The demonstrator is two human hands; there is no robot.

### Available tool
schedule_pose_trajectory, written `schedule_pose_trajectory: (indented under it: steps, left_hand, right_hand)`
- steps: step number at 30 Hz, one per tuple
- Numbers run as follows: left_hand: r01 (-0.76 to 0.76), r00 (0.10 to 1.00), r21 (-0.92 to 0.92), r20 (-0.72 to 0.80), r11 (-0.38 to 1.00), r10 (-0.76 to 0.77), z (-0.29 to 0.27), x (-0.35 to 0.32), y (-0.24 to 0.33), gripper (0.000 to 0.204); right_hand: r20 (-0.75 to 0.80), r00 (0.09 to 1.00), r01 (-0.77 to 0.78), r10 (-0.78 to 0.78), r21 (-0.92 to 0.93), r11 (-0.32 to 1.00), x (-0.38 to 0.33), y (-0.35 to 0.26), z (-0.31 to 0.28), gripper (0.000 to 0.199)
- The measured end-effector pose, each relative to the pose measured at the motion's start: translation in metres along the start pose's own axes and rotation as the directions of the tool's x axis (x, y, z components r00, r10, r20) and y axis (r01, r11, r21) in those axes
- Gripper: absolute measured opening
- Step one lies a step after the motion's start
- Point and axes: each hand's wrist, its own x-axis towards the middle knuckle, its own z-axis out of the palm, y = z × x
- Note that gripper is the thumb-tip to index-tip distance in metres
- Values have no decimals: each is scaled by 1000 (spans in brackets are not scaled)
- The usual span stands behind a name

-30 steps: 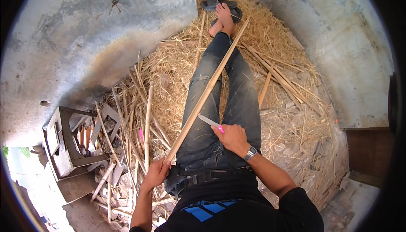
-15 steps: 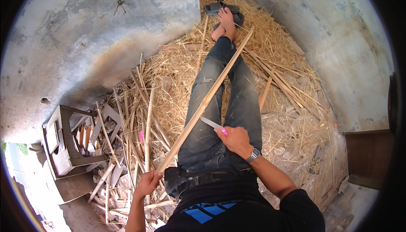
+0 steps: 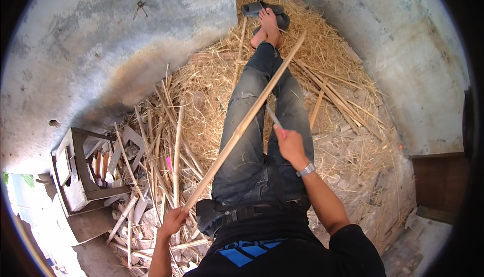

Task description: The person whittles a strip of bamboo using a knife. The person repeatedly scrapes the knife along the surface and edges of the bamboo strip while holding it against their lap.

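Observation:
A long split bamboo strip lies slantwise across my outstretched legs, from beside my left hip to past my right shin. My left hand is closed round its near end. In my right hand, above my right thigh, is a knife with a pink handle. Its blade points forward and to the left, close to the strip; whether the two touch I cannot tell. My fingers cover most of the handle.
Bamboo sticks lie heaped at my left, beside a broken box-like frame. More bamboo strips rest on the right. Shavings cover the ground round my bare feet and dark sandals. Grey walls rise at both sides.
My right hand has moved forward and slightly right with the knife, whose blade now points more forward than before. The bamboo strip has barely shifted in my left hand.

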Motion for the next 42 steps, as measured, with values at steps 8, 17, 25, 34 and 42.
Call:
schedule_pose_trajectory:
  steps: [8,17,25,34,42]
  left_hand:
    - [11,1000,-31,-29,999,-11,5,3,6,41]
    - [-65,998,-68,10,996,66,45,86,132,47]
    - [-259,960,144,-74,955,272,87,151,190,49]
    - [-294,940,231,-107,928,324,90,143,197,50]
    - [-210,964,302,-96,930,249,74,97,185,49]
  right_hand:
    - [114,974,182,-196,118,976,23,-38,-31,62]
    - [330,929,178,-166,-6,984,-7,-29,-20,59]
    - [452,883,218,-125,-160,963,-34,-31,-15,66]
    - [485,870,240,-88,-260,935,-34,-29,-11,69]
    - [390,917,199,-91,-248,948,-28,-23,-2,69]
